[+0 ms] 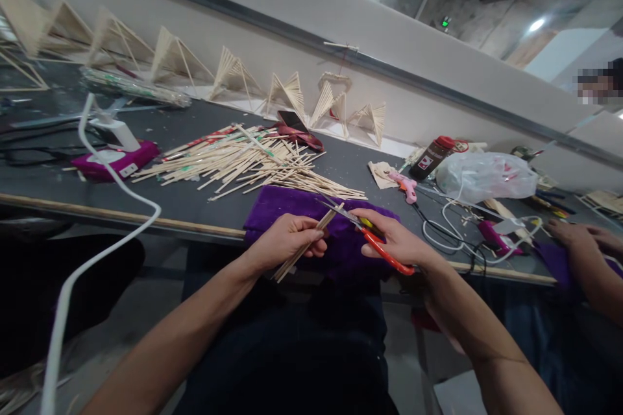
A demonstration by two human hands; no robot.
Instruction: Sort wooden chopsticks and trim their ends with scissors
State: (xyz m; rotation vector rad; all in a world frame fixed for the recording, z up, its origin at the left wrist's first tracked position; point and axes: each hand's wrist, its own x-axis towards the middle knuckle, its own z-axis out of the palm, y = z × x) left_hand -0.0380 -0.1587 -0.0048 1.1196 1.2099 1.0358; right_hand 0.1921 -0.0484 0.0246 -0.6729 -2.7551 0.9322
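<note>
My left hand [294, 238] is closed around a small bundle of thin wooden sticks [287, 266], which slants up to the right. In my right hand [394, 238] are scissors with red-orange handles [384, 253]. Their parted blades reach left to the upper ends of the sticks; whether they touch the wood I cannot tell. Beneath both hands a purple cloth [272, 201] drapes over the table edge. Just behind the cloth, a loose heap of similar sticks [253, 162] lies on the dark table [195, 120].
Several fan-shaped stick models [178, 58] line the wall. Left stands a purple power strip [117, 159] with a white cable [117, 253]. To the right are a pink glue gun [405, 187], a dark bottle [431, 159] and a plastic bag [487, 175]. Another person's hands [579, 240] rest farther right.
</note>
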